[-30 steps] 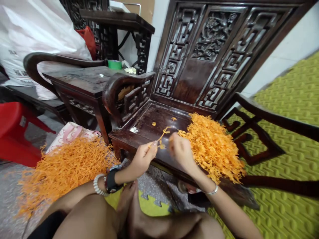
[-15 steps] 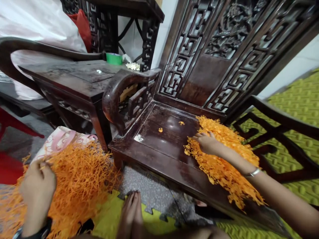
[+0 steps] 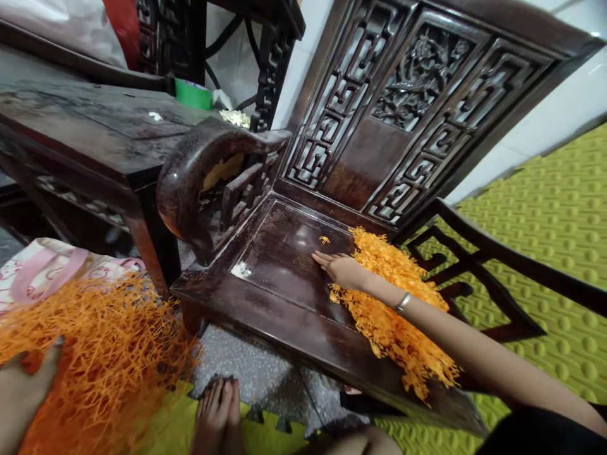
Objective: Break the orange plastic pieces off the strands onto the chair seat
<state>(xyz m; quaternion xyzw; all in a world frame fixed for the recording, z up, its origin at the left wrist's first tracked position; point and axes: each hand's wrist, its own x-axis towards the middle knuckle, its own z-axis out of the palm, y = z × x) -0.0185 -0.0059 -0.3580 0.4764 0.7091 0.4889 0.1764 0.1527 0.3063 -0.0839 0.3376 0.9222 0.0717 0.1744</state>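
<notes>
My right hand (image 3: 344,270) reaches over the dark wooden chair seat (image 3: 279,278), palm down with fingers stretched out. It is beside a heap of small orange frilly pieces (image 3: 391,265) on the right of the seat; its fingertips point left. A single orange piece (image 3: 324,239) lies just behind the fingers. What is under the palm is hidden. At the lower left, my left hand (image 3: 21,392) is at a large mound of thin, branching orange strands (image 3: 104,341), its thumb apart from the fingers. Part of this hand is cut off by the frame edge.
The chair has a carved back (image 3: 370,151) and a curved armrest (image 3: 180,183). A dark side table (image 3: 109,136) bears a green tape roll (image 3: 193,95) and a small pale pile (image 3: 236,118). A patterned bag (image 3: 47,268) lies behind the mound. Yellow mats (image 3: 559,253) cover floor areas.
My right hand has moved left over the seat, off the heap's edge; one of two loose orange pieces no longer shows. My left hand has lowered, its fingers parting. The view has shifted right.
</notes>
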